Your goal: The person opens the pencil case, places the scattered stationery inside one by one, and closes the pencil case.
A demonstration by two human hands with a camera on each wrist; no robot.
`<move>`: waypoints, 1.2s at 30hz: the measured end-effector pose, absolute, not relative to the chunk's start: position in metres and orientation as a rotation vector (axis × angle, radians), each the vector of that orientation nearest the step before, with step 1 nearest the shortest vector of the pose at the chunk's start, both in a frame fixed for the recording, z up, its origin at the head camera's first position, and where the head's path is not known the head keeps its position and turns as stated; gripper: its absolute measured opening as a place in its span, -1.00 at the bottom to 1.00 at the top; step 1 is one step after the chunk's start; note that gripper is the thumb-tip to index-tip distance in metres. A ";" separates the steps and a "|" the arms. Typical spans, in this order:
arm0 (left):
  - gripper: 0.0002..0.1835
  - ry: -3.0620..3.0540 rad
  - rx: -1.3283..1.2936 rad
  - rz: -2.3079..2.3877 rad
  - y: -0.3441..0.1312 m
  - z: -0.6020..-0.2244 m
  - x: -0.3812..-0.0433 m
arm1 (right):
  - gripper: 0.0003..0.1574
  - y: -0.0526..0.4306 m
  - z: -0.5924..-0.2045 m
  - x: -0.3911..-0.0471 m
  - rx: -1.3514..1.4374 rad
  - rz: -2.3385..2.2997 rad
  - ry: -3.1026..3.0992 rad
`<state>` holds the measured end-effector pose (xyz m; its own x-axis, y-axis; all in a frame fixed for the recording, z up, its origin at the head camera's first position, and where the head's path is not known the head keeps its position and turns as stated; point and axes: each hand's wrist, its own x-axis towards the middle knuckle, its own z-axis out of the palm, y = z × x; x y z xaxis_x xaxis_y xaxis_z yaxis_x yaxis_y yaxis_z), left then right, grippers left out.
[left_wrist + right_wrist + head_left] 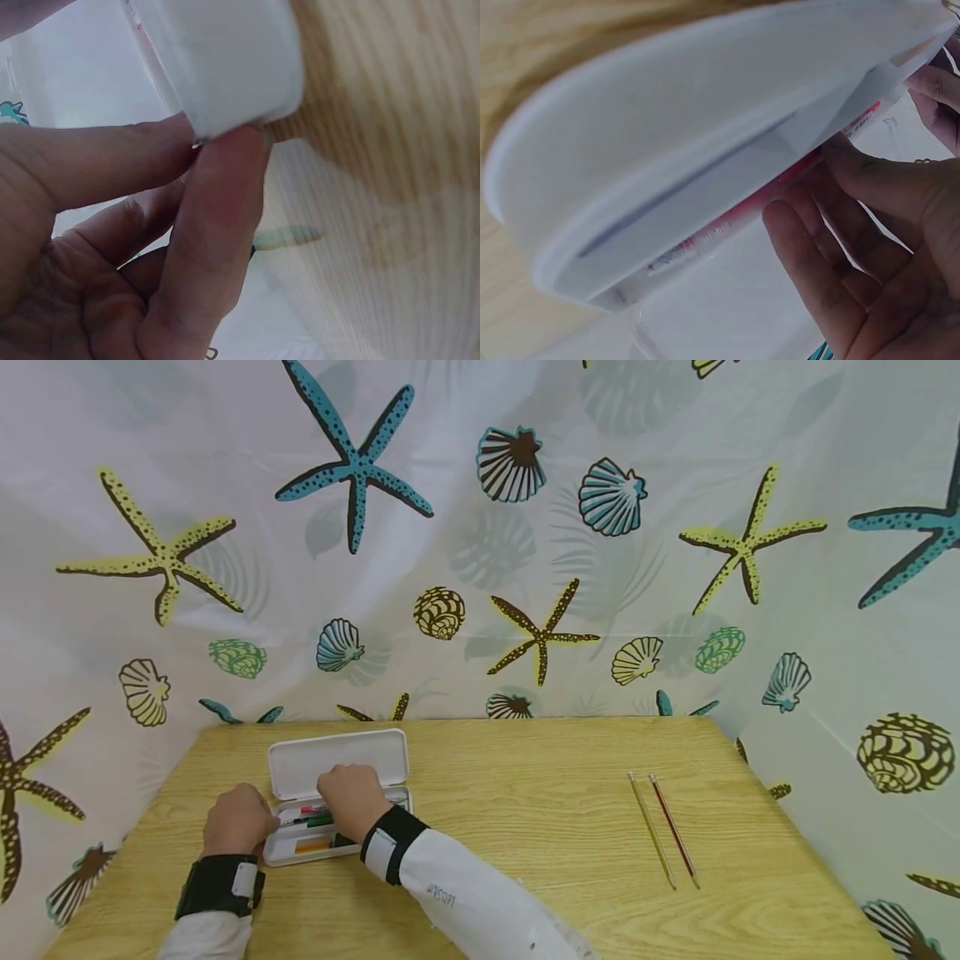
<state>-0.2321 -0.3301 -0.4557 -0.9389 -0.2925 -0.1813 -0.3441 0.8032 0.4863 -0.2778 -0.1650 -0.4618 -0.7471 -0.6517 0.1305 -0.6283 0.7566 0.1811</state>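
A white pencil case (pixel 321 859) lies on the left of the table with its lid (pixel 296 764) tipped back. My left hand (pixel 238 821) pinches the case's left end between thumb and finger, as the left wrist view shows closely. Over the middle of the case, my right hand (pixel 354 797) reaches in. In the right wrist view its thumb and fingers are on a red pen (pixel 761 196) lying along the case. A green pen (pixel 320 820) and an orange item (pixel 312 845) sit inside as well. The right hand hides part of the contents.
Two pencils lie side by side on the right of the table, one yellowish (pixel 651 831) and one dark red (pixel 673 829). A white curtain (pixel 465 543) printed with starfish and shells hangs behind the wooden table (pixel 525 793) and along its sides.
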 end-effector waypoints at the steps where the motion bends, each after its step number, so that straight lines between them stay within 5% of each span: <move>1: -0.83 2.892 -0.508 0.807 -0.331 -0.456 -0.232 | -0.92 -0.165 -0.462 -0.278 1.022 -0.187 -2.763; 36: -0.82 2.898 -0.495 0.813 -0.331 -0.458 -0.231 | -0.96 -0.136 -0.440 -0.276 1.041 0.038 -2.718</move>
<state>-0.2314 -0.3313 -0.4583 -0.9432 -0.2837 -0.1727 -0.3321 0.8058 0.4903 -0.2764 -0.1359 -0.4399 -0.7209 -0.6562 0.2229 -0.6622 0.7471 0.0578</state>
